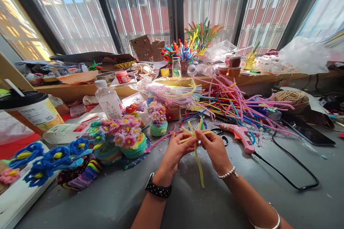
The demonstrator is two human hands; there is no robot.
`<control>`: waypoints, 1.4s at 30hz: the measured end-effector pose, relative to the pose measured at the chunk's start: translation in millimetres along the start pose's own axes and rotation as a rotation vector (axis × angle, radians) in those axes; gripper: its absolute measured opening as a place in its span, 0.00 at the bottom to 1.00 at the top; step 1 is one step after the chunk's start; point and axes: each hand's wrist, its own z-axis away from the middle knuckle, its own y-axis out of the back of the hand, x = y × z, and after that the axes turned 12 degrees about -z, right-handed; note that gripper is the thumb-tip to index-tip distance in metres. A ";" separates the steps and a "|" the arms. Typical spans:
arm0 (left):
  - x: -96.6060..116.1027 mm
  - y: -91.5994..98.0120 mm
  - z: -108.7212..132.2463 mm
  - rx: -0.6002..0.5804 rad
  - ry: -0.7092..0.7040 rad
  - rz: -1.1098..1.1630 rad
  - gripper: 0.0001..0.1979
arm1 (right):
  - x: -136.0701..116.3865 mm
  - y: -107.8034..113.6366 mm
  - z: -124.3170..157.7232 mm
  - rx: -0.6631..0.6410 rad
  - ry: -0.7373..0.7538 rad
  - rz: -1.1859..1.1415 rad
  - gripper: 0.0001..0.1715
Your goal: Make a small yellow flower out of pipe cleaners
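Observation:
Several yellow pipe cleaners (pixel 199 164) cross one another between my two hands above the grey table. Their ends fan out upward and sideways, and one long strand hangs down toward me. My left hand (pixel 179 152) pinches the crossing from the left, its wrist wearing a dotted black watch strap. From the right, my right hand (pixel 213 147) grips the same bunch with thumb and fingers near the crossing. Just beyond my hands lie black-handled scissors (pixel 225 139), partly hidden. A pink glue gun (pixel 240 136) rests on the table to the right of my right hand.
Pipe-cleaner flower pots (pixel 134 145) and blue flowers (pixel 57 156) stand at left, near a lidded cup (pixel 29 111) and a plastic bottle (pixel 109 100). Loose pipe cleaners (pixel 242 102) pile up behind. The glue gun's black cord (pixel 285 175) loops at right, near a phone (pixel 309 132) and twine (pixel 290 99).

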 end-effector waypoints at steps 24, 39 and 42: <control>4.3 2.4 1.6 0.094 0.026 0.091 0.10 | -13.6 5.4 -4.3 -0.094 -0.106 -0.130 0.14; 4.7 3.8 3.8 -0.029 0.114 -0.006 0.09 | -19.9 15.2 -9.1 -0.038 -0.283 -0.348 0.16; 2.6 6.5 0.6 0.043 0.071 0.134 0.07 | -20.0 17.5 -10.2 -0.035 -0.274 -0.436 0.16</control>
